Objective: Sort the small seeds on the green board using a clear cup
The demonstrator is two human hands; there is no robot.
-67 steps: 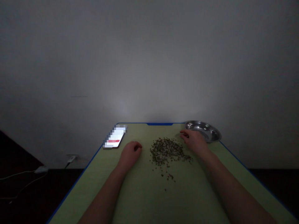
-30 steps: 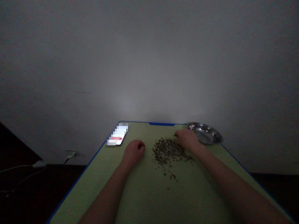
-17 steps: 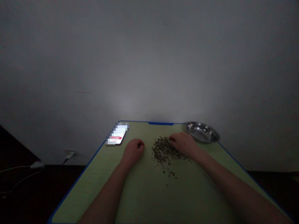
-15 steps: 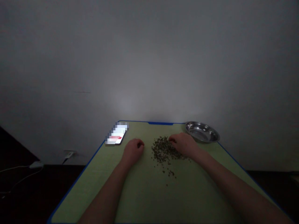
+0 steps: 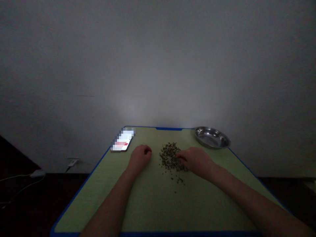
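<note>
A heap of small dark grains (image 5: 170,156) lies in the middle of a green table (image 5: 153,200) with a blue edge. My right hand (image 5: 197,161) rests palm down on the right side of the heap, fingers spread over the grains and covering part of them. My left hand (image 5: 140,158) lies on the table just left of the heap with its fingers curled into a loose fist, apart from the grains. A shallow steel bowl (image 5: 212,137) sits at the far right corner, behind my right hand.
A lit phone (image 5: 122,141) lies at the far left corner of the table. A grey wall stands right behind the table. Cables and a plug (image 5: 37,172) lie on the dark floor to the left.
My right hand has slid from beside the steel bowl leftward and nearer, onto the right side of the heap, gathering the grains closer together. My left hand has stayed put.
</note>
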